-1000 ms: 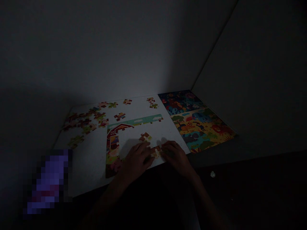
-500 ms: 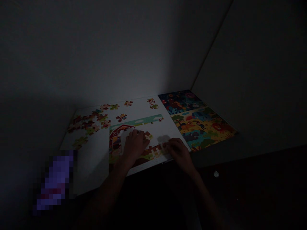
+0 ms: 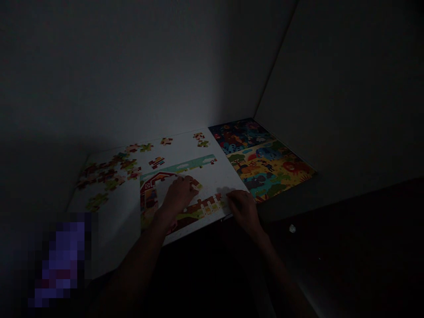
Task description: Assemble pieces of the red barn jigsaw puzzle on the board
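Note:
A partly assembled farm jigsaw puzzle (image 3: pixel 195 164) lies on the white table, with a red barn at its left and a white picket fence (image 3: pixel 208 206) along its near edge. My left hand (image 3: pixel 180 192) reaches over the middle of it, fingers closed on a puzzle piece (image 3: pixel 198 184) with brown and green on it. Past the right end of the fence, my right hand (image 3: pixel 244 207) is low over the table with its fingertips pinched together. Whatever is between those fingertips, if anything, is hidden in the dark.
Many loose puzzle pieces (image 3: pixel 109 172) are heaped at the table's left, with a few more along the back. Two finished puzzles, a dark one (image 3: pixel 243 134) and a yellow safari one (image 3: pixel 271 170), cover the right end. Walls rise behind. A blurred purple shape (image 3: pixel 62 256) is at lower left.
The whole scene has shifted left in view. My right hand has drawn slightly right, away from the fence's end. My left hand stays over the puzzle's middle with the piece.

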Demonstrator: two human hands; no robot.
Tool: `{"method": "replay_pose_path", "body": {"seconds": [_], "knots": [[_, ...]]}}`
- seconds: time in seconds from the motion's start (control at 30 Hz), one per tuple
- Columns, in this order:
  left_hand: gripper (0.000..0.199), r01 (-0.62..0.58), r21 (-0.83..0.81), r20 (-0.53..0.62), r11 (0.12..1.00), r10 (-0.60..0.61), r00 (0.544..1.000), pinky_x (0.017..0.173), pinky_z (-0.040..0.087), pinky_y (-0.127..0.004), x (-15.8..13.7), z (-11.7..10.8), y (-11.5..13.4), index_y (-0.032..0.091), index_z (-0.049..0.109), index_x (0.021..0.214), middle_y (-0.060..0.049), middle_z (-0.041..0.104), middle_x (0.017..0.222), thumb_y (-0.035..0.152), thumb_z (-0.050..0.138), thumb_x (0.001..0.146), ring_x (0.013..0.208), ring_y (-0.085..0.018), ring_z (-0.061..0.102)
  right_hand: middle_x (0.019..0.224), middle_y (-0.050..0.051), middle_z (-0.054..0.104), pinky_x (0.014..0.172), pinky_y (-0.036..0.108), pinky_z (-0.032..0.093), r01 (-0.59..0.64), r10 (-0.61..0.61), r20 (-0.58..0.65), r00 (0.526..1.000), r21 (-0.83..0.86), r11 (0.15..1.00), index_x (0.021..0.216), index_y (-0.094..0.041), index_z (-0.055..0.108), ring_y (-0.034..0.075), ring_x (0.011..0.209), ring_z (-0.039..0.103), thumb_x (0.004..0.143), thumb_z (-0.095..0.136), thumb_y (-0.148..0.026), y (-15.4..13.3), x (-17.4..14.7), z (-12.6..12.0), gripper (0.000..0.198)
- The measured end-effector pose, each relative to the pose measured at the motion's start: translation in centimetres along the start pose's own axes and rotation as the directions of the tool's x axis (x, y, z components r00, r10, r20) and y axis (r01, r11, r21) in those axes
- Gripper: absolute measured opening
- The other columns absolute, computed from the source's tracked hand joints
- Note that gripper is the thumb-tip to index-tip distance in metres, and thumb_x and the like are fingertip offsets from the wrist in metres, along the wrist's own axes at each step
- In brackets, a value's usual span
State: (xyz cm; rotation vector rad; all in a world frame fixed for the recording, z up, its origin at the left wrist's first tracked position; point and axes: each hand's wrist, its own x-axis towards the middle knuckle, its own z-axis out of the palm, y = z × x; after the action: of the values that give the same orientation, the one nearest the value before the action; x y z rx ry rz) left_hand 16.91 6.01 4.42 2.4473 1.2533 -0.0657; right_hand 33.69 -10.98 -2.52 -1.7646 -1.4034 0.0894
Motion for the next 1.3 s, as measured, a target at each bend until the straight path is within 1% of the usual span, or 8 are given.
{"method": "replay_pose_path", "body": {"seconds": [0.17,0.37,0.53,0.7,0.8,0.97,1.13,1.3], "knots": [[0.024,-0.01,0.007,0.021,1.0,0.01,1.0,0.083,0.046,-0.033,0.4,-0.1,0.0,0.018,0.064,0.105,-0.009,0.068,0.1,0.022,0.066,0.082,0.096,-0.024,0.063,0.111,0.009,0.068,0.09,0.044,0.049,0.04,-0.042,-0.057,0.998,-0.027,0.999,0.109,-0.023,0.063,0.025,0.106,0.06,0.091,0.053,-0.022,-1.1,-2.2,0.1,0.021],[0.025,-0.017,0.045,0.028,0.999,0.016,0.999,0.091,0.045,-0.034,0.8,-0.4,0.3,0.019,0.066,0.102,-0.01,0.064,0.107,0.023,0.069,0.078,0.11,-0.027,0.058,0.124,0.01,0.063,0.102,0.05,0.043,0.139,-0.142,-0.024,0.99,-0.089,0.986,0.122,-0.024,0.055,0.025,0.116,0.056,0.091,0.052,-0.02,-2.6,-4.0,0.4,0.032],[0.026,-0.002,0.008,0.059,1.0,0.002,0.998,0.086,0.047,-0.033,1.6,-0.2,0.1,0.017,0.063,0.099,-0.011,0.063,0.107,0.021,0.069,0.075,0.101,-0.024,0.061,0.129,0.011,0.058,0.109,0.054,0.037,0.118,-0.117,0.012,0.993,-0.108,0.987,0.124,-0.024,0.053,0.025,0.122,0.052,0.092,0.053,-0.023,-3.1,-4.6,1.0,0.033],[0.027,-0.004,-0.056,0.083,0.998,0.009,0.996,0.084,0.047,-0.032,2.4,-0.4,0.3,0.019,0.06,0.093,-0.009,0.063,0.102,0.018,0.07,0.067,0.108,-0.027,0.057,0.132,0.01,0.057,0.111,0.055,0.034,0.112,-0.11,0.026,0.994,-0.109,0.988,0.127,-0.025,0.052,0.025,0.125,0.05,0.092,0.055,-0.025,-2.9,-4.7,1.4,0.035],[0.029,-0.009,-0.128,0.087,0.992,0.02,0.996,0.081,0.047,-0.031,2.4,-0.6,0.6,0.019,0.057,0.09,-0.008,0.062,0.102,0.015,0.069,0.064,0.101,-0.024,0.059,0.132,0.01,0.058,0.112,0.055,0.033,0.11,-0.107,0.033,0.994,-0.113,0.987,0.127,-0.024,0.052,0.025,0.125,0.049,0.092,0.054,-0.025,-2.9,-4.8,1.4,0.035],[0.03,0.025,-0.258,0.083,0.966,-0.003,0.997,0.071,0.046,-0.029,2.6,-0.5,0.8,0.02,0.053,0.09,-0.004,0.063,0.089,0.018,0.069,0.064,0.083,-0.021,0.061,0.136,0.009,0.056,0.115,0.055,0.029,0.106,-0.099,0.06,0.993,-0.11,0.988,0.129,-0.024,0.052,0.025,0.129,0.047,0.092,0.055,-0.026,-3.0,-4.8,1.2,0.037],[0.008,-0.079,-0.325,0.045,0.942,0.099,0.994,0.065,0.041,-0.028,3.2,-0.8,0.8,0.02,0.055,0.077,-0.001,0.06,0.076,0.027,0.057,0.075,0.07,-0.017,0.056,0.139,0.009,0.053,0.116,0.056,0.027,0.121,-0.113,0.086,0.99,-0.093,0.988,0.13,-0.023,0.052,0.026,0.133,0.042,0.09,0.058,-0.028,-3.3,-4.9,0.7,0.041],[0.022,-0.139,-0.513,0.05,0.847,0.191,0.98,0.063,0.042,-0.027,3.7,-1.0,1.1,0.019,0.058,0.076,-0.001,0.06,0.075,0.041,0.056,0.076,0.067,-0.015,0.054,0.138,0.01,0.053,0.114,0.057,0.028,0.129,-0.124,0.05,0.991,-0.101,0.986,0.129,-0.024,0.052,0.027,0.133,0.041,0.09,0.056,-0.027,-4.8,-5.0,0.7,0.039]]}}
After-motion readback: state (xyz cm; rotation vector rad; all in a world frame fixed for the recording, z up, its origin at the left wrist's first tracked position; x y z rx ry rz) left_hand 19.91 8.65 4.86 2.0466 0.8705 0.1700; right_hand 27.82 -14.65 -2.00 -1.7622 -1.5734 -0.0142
